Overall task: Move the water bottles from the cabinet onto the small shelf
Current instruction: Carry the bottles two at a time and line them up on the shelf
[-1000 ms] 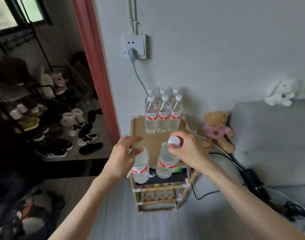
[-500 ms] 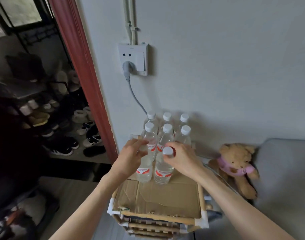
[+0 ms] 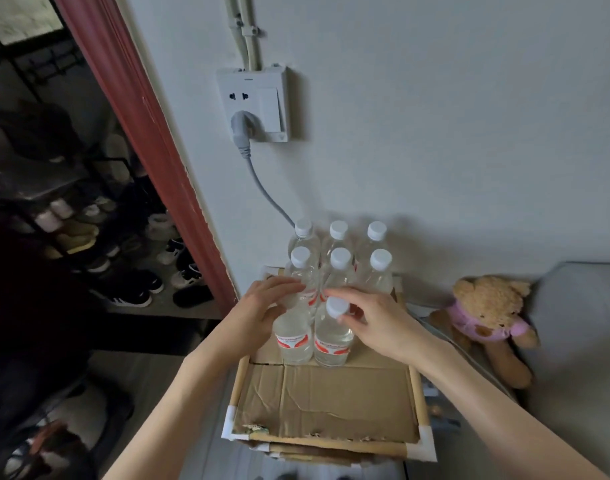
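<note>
Several clear water bottles (image 3: 339, 268) with white caps and red-white labels stand in two rows at the back of the small wooden shelf (image 3: 331, 393), whose top is covered in cardboard. Two more bottles stand upright in front of them. My left hand (image 3: 262, 306) grips the neck of the left front bottle (image 3: 293, 337), hiding its cap. My right hand (image 3: 372, 320) pinches the white cap of the right front bottle (image 3: 331, 341) with thumb and fingers.
A wall socket (image 3: 253, 103) with a grey plug and cable hangs above the bottles. A teddy bear (image 3: 487, 317) leans against a grey sofa (image 3: 580, 341) on the right. A red door frame (image 3: 147, 133) and a shoe rack (image 3: 99, 237) lie to the left.
Both hands carried the two bottles from in front of the shelf onto its top and set them down before the back rows. The camera came closer and looks more steeply down.
</note>
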Available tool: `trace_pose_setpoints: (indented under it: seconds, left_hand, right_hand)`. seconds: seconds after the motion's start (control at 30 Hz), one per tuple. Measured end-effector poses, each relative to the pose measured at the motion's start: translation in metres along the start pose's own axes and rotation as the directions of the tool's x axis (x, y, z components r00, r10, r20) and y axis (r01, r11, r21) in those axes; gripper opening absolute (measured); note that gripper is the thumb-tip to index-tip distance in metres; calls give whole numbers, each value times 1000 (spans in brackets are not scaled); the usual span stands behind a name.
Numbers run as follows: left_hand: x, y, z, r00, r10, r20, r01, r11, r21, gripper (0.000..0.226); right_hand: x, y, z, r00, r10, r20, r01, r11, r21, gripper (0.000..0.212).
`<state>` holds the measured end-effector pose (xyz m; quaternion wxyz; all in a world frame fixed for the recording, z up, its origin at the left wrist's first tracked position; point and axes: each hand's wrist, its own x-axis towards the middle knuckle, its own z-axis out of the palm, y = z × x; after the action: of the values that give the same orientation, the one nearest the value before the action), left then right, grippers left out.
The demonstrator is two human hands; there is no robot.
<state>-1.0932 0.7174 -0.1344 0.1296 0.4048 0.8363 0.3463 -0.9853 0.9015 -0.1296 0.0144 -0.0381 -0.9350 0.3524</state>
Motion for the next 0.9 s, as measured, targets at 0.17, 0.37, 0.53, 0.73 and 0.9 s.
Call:
trace_pose_setpoints:
  seconds: [0.17,0.37,0.53,0.73,0.9]
  left_hand:
    - [0,2,-5,982,-120,-148,112,992,-61,36]
    - [-2,6,-1,994,-82,-74,78,996,-50,44]
    - [-3,-2,-8,994,-84,76,95,983,-160,46]
    - [-3,2,12,949,-154,-276,145,988,-53,36]
    - [-10,-4,14,983,-114,-147,101,990,-94,47]
  right_hand:
    - [-1,-4,2,988,65,-139,-82,989,-121,32]
    - [-8,-4,5,998,-13,-60,2,984,-175,47]
    - [-10,2,3,997,69,-21,-71,993,-98,40]
    - [-5,6,20,960,13,-279,-95,955,-280,46]
    - [-17,21,17,999,-36,-41,33,997,-75,52]
